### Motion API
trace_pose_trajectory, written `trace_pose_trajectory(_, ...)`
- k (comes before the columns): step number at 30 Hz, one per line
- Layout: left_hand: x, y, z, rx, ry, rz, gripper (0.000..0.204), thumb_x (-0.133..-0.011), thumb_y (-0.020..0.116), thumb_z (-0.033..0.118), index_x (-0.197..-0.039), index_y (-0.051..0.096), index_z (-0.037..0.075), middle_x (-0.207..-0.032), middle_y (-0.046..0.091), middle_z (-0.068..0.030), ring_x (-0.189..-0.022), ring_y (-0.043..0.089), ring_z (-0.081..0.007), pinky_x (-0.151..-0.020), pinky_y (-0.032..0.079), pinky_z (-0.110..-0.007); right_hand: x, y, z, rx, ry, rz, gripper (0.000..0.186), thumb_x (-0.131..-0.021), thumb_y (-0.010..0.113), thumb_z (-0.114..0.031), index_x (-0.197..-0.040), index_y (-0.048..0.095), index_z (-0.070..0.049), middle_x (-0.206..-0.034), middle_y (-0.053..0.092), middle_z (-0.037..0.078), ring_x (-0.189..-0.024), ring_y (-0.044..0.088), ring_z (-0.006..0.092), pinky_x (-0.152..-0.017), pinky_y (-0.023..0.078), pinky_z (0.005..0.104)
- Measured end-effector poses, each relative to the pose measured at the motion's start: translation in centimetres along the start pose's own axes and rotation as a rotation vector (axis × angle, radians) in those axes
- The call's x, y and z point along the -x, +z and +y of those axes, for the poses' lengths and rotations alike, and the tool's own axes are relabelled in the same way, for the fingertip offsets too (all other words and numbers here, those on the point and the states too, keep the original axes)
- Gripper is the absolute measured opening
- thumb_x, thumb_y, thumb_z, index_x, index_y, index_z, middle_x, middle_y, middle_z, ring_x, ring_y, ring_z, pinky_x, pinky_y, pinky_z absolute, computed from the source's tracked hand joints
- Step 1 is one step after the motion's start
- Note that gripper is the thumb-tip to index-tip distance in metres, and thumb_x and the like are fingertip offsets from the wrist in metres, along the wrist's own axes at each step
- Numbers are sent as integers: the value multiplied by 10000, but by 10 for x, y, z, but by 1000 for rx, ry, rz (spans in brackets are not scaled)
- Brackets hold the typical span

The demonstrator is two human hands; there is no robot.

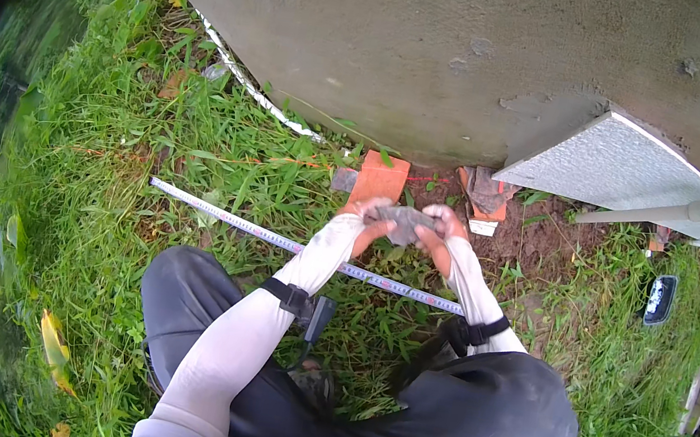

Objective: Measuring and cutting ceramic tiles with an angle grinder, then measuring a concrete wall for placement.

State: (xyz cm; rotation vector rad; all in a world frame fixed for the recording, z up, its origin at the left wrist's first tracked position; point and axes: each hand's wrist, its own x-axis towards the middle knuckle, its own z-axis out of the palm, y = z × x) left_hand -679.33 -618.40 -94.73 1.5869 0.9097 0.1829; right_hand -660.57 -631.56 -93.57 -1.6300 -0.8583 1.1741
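Both hands are raised in front of my knees, closed on a flat, grey, rough-edged piece [406, 222] that looks like a stone or tile fragment. My left hand [373, 227] pinches its left end, and my right hand [442, 236] grips its right end. Just beyond my left hand lies an orange tile [380, 179], with a small grey piece [344, 179] beside it. Past my right hand is a stack of broken orange and grey pieces [486, 194] at the foot of the wall. An extended measuring tape [252, 229] runs across the grass, passing beneath my forearms.
A grey plastered wall [412, 55] rises ahead. At right, a white panel [624, 166] leans out from it, with a white pipe [653, 214] below. A dark-rimmed tray-like object [659, 299] sits on the grass. A white strip [251, 90] lies along the wall at left.
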Motion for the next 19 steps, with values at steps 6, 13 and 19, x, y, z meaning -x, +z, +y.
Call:
trace_pose_trajectory(6, -55, -36, -13, -991, 451, 164, 358, -872, 688, 214, -1166, 605, 27, -1061, 621, -145, -896, 634, -330, -860, 526, -393, -71, 19, -2, -125, -26, 124, 426, -903, 650, -95, -1273, 448, -38, -903, 658, 114, -793, 680, 187, -696, 534, 314)
trace_pose_trajectory(13, -61, -3, 0, -683, 411, 453, 530, -744, 768, 252, -1204, 571, 75, -1203, 569, -173, -1072, 561, -390, -908, 471, -463, -31, 3, 71, -319, 119, 214, 359, -881, 674, -205, -1191, 572, -55, -957, 712, 146, -899, 688, 289, -807, 530, 408)
trace_pose_trajectory(19, -86, -19, -9, -867, 264, 290, 647, -675, 814, 338, -1241, 574, 134, -1283, 543, -169, -1166, 523, -395, -1032, 413, -505, 54, 9, 39, 745, -165, -52, 409, -858, 723, -257, -1212, 606, -89, -1141, 679, 186, -1061, 673, 319, -905, 542, 407)
